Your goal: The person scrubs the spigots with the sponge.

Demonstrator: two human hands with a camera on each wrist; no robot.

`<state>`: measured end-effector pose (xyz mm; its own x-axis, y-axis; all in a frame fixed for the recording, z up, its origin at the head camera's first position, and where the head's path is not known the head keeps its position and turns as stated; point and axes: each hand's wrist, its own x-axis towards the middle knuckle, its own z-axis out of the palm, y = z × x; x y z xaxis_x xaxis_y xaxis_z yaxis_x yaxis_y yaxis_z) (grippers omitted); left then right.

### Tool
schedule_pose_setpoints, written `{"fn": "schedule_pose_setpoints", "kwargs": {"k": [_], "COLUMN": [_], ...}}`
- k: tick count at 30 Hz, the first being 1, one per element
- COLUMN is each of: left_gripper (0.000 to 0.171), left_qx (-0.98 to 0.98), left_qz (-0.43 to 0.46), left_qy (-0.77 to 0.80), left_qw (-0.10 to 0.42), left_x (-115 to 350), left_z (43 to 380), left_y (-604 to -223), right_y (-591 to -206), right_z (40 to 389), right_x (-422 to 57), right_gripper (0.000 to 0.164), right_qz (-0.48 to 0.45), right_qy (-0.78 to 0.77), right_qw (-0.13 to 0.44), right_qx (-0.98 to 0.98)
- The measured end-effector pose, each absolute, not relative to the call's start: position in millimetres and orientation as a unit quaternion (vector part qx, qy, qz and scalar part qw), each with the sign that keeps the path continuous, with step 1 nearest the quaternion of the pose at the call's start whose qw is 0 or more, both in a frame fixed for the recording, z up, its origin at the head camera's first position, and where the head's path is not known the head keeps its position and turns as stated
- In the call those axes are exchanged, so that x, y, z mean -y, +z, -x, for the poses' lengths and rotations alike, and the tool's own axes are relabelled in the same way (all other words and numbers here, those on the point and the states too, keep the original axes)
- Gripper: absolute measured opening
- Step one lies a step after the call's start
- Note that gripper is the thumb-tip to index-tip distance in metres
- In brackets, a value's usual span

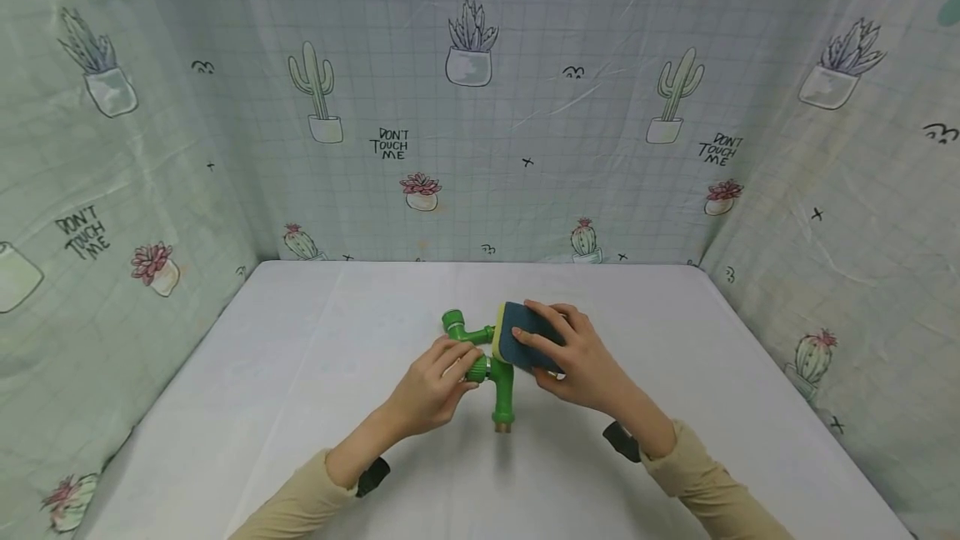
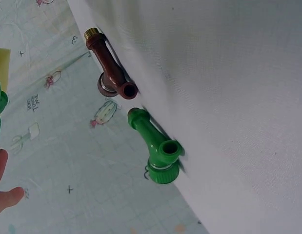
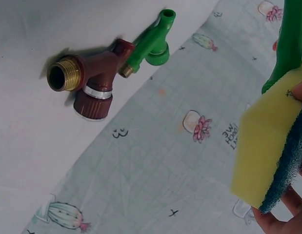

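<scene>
In the head view my left hand [image 1: 433, 386] grips the ridged green knob of a green tap [image 1: 504, 394], whose threaded brass end points down toward me. My right hand [image 1: 581, 357] holds a sponge [image 1: 525, 338], yellow on one side with a dark blue scouring layer on the other. The sponge's yellow face [image 3: 263, 141] lies against the held green tap [image 3: 290, 44] in the right wrist view, fingers curled over the blue layer. Only a thumb and fingertip of the left hand [image 2: 5, 199] show in the left wrist view.
A second green tap [image 2: 153, 139] lies on the white table [image 1: 360, 307] beyond my hands. Beside it lies a dark red tap [image 2: 109, 63] with a brass thread, hidden in the head view. Cloth walls [image 1: 480, 123] printed with potted plants enclose the table's back and sides.
</scene>
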<state>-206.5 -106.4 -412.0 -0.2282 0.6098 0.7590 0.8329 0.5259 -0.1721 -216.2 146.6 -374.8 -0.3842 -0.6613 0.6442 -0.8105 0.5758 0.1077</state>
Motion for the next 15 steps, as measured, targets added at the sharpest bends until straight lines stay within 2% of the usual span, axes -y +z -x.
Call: {"fn": "schedule_pose_setpoints", "kwargs": {"k": [15], "left_gripper": [0.033], "left_qx": [0.782], "left_qz": [0.446], "left_qy": [-0.125], "left_qw": [0.417], "left_x": [109], "left_z": [208], "left_y": [-407], "right_y": [-390], "right_z": [193], "right_x": [-141], "right_gripper": [0.061], "right_qz": [-0.497], "right_qy": [0.142], "right_qw": [0.271], "right_qx": [0.812]}}
